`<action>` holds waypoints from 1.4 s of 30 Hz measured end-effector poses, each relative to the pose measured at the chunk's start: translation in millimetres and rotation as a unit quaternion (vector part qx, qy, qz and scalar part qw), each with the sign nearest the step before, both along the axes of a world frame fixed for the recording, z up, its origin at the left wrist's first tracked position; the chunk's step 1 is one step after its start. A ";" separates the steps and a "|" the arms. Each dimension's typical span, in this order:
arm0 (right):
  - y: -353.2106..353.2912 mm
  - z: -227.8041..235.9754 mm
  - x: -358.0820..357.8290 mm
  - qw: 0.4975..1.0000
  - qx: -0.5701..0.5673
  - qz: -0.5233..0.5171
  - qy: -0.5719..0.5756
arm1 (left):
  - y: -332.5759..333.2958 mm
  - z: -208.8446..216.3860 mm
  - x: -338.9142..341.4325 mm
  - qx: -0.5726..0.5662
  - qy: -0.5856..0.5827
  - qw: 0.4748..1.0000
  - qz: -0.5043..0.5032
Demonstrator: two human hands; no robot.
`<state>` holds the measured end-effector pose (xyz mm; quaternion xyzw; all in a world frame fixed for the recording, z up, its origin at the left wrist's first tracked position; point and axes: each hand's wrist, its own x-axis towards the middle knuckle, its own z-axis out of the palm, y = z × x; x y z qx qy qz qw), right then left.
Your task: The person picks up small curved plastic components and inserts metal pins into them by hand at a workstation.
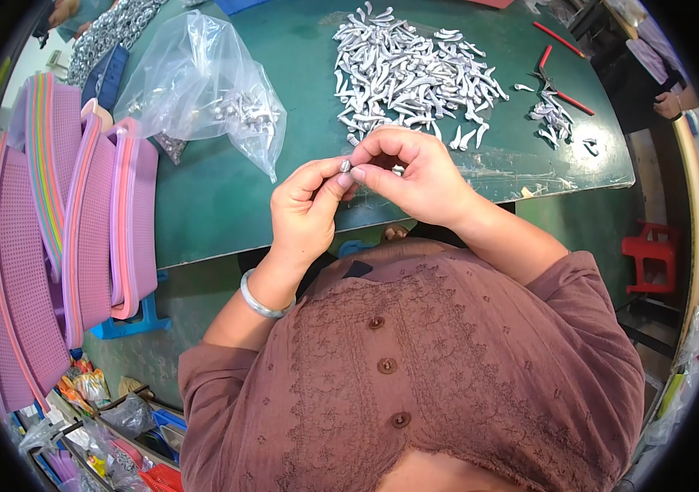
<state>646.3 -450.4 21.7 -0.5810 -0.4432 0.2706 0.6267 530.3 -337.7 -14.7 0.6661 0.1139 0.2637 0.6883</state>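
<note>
Both hands meet over the near edge of the green table. My left hand, with a pale bangle on its wrist, pinches a small silvery metal piece between thumb and forefinger. From the other side my right hand closes thumb and forefinger at the same piece; a bit of silver also shows by its curled fingers. Just beyond the hands lies a large pile of curved silvery metal pieces. To its left sits a clear plastic bag with small metal parts inside.
Red-handled pliers lie at the table's right, beside a small heap of silvery pieces. Stacked pink and purple baskets crowd the left side. A red stool stands at right, and another person's hand shows at the far right.
</note>
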 end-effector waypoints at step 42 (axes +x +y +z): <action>1.4 -10.1 -2.8 0.999 -0.026 -0.027 -0.028 | -5.4 4.3 -5.4 -0.049 0.031 0.998 0.011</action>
